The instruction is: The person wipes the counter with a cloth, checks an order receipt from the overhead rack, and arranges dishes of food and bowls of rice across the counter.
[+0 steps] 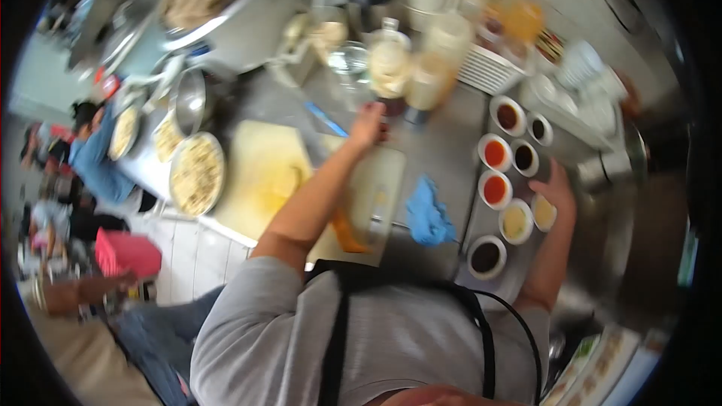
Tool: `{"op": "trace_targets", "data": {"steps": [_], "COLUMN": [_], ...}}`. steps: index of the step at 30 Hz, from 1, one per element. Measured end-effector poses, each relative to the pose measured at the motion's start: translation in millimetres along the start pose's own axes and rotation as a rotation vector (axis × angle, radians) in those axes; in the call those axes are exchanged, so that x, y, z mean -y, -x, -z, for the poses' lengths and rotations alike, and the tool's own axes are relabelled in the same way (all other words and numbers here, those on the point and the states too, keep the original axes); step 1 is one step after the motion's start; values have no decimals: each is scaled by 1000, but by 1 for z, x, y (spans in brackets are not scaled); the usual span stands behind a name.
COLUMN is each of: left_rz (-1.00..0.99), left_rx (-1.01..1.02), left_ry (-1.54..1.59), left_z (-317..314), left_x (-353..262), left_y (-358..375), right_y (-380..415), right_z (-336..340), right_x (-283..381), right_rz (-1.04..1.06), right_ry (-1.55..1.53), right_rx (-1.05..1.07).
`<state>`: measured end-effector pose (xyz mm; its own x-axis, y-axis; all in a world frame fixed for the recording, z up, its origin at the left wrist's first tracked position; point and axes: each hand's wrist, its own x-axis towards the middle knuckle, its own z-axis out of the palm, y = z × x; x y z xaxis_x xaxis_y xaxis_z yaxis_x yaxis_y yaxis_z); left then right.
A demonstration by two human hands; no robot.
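In the head view – the only one I have – my left hand (368, 124) is at a dark-red container (392, 105) toward the back edge of the tabletop (442, 149). Its fingers look bent, but blur keeps me from telling whether they pinch it. My right hand (555, 189) is at the pale sauce bowl (544, 213), on the right side of the bowl group; the thumb stands apart from the fingers, and I can't tell if they grip.

I'd take any bowl by its outer wall, hold it level and lift straight up, since the bowls sit close and look easy to spill. For the container, I'd want a low, firm hold.

For room, the bare metal strip between the cutting board (387, 165) and the bowls is my best lane – though the blue cloth (430, 210) lies toward its front edge. The black sauce bowl (487, 258) sits nearest the front, so I'd keep my right forearm wide of it.
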<state>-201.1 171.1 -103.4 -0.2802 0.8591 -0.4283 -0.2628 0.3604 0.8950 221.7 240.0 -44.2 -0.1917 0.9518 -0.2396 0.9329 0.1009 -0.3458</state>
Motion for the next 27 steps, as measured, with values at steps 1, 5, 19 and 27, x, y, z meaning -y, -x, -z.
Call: {"op": "trace_targets", "data": {"steps": [1, 5, 19, 27], "left_rz": [-29, 64, -5, -25], "left_rx": [-51, 16, 27, 43], "left_ry": [-14, 71, 135, 148], "left_z": [-3, 11, 0, 2], "left_x": [1, 14, -2, -1], "left_y": [1, -14, 2, 2], "right_y": [6, 37, 72, 10], "right_z": [-2, 4, -10, -14], "right_x": [-11, -36, -25, -47], "right_rz": [35, -1, -163, -53], "right_ry": [-12, 18, 33, -79], "right_rx": [-27, -28, 21, -210]}}
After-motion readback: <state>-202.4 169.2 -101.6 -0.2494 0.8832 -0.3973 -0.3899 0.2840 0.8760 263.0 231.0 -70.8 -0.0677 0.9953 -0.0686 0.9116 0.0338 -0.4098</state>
